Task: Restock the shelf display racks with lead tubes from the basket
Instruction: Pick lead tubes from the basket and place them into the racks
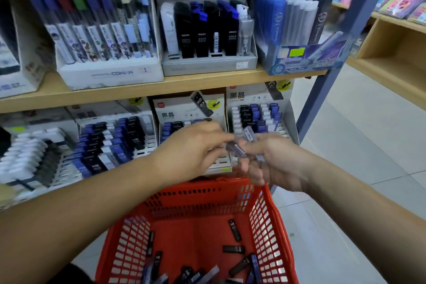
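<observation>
Above the red plastic mesh basket (265, 226), both hands meet in front of the lower shelf. The right hand (274, 161) curls its fingers round a small bunch of clear greyish lead tubes (247, 134). Their number is lost to blur and to the fingers. The left hand (191, 147) pinches the bunch's left end between thumb and fingertips. Loose black lead tubes (234, 230) lie scattered on the basket floor, the nearest cut off by the frame edge. Farther off, white cardboard display racks (255, 117) hold blue, black and white tubes, and the left hand partly hides the middle rack.
</observation>
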`<act>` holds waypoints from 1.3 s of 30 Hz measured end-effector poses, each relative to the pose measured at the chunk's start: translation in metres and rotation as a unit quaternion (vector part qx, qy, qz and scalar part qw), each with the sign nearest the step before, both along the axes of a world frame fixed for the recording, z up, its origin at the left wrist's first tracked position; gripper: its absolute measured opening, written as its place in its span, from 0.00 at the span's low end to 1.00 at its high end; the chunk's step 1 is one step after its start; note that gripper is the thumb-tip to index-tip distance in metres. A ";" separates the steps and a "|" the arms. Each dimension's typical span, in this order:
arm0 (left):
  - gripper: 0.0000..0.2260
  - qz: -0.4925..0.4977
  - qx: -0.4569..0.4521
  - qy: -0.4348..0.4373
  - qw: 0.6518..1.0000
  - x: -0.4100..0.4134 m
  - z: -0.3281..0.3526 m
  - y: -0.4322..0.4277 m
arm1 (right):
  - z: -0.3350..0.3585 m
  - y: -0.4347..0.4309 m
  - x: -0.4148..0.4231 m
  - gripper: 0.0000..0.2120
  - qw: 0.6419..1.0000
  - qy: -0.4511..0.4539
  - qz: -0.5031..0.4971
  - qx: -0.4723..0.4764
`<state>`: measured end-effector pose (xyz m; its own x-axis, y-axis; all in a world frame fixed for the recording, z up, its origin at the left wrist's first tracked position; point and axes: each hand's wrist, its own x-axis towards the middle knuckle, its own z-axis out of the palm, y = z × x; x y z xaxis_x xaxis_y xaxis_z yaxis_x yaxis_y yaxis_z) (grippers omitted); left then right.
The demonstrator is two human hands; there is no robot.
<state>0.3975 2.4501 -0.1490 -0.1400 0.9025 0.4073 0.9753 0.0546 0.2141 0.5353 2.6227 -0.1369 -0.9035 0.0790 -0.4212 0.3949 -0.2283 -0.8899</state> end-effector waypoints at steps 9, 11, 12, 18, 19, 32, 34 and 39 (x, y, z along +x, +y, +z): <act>0.07 0.118 -0.020 -0.120 0.986 -0.038 -0.006 -0.043 | -0.011 -0.024 -0.036 0.13 0.993 -0.028 -0.005 0.114; 0.10 0.183 -0.015 -0.173 0.968 -0.046 -0.008 -0.053 | -0.012 -0.020 -0.043 0.16 0.988 -0.055 -0.018 0.144; 0.11 0.209 -0.014 -0.213 0.954 -0.050 -0.010 -0.058 | -0.013 -0.019 -0.046 0.15 0.988 -0.068 -0.019 0.134; 0.10 0.272 0.042 -0.455 0.847 -0.058 -0.011 -0.063 | -0.021 -0.026 -0.051 0.11 0.993 -0.009 -0.029 0.118; 0.09 0.272 0.052 -0.459 0.844 -0.059 -0.011 -0.062 | -0.022 -0.025 -0.051 0.11 0.991 0.003 -0.033 0.129; 0.09 0.270 0.052 -0.337 0.900 -0.059 -0.017 -0.054 | -0.020 -0.022 -0.047 0.13 0.995 0.015 0.003 0.103; 0.06 0.277 0.058 -0.294 0.913 -0.058 -0.018 -0.049 | -0.020 -0.021 -0.044 0.13 0.992 0.026 0.012 0.124; 0.04 0.267 0.013 -0.245 0.932 -0.060 -0.032 -0.038 | -0.022 -0.013 -0.038 0.11 0.985 0.035 -0.025 0.165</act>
<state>0.3371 2.4117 -0.1814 -0.7405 0.6426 0.1970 0.5961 0.4925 0.6341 0.4974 2.6100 -0.1585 -0.9212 0.2453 -0.3019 0.3253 0.0603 -0.9437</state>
